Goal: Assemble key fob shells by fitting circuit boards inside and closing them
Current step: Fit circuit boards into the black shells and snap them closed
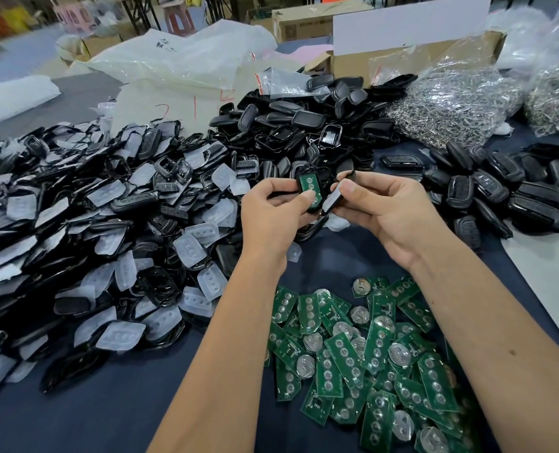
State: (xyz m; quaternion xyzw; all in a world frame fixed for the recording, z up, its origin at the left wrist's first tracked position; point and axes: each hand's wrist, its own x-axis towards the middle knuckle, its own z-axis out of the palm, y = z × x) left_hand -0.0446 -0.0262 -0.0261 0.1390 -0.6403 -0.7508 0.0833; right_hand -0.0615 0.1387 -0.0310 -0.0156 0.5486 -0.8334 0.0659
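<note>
Item: key fob shell half (308,190), black moulded plastic, glossy rim, with a green circuit board (310,188) seated inside it; held above the worktop (134,403) between both hands, in front of the heaps. Left hand (273,212): grip grasping the shell, thumb laid on the board's lower end. Right hand (383,204): grip pinching the mating cover (333,199), a dark piece with a pale edge, tilted and just beside the shell, not yet closed on it. Risks, as judged: the board may sit crooked if the thumb presses one end only, so the cover would not snap home; a tilted cover forced down may catch one edge and leave a gap, or bend a clip; the slick plastic may slip from the pinch and be lost among like parts below. Near stock: loose circuit boards (363,361), flat green rectangles with silver contact dots and round metal coin cells, heaped between the forearms. Left: translucent rubber button pads (191,248), soft and frosted, mixed with black frames. Behind: black shell halves (291,125), matt and ribbed. Right: finished-looking black fobs (487,188); clear bags of metal rings (448,106), shiny and tangled. Rear: cardboard box (412,57), crinkled plastic sheeting.
</note>
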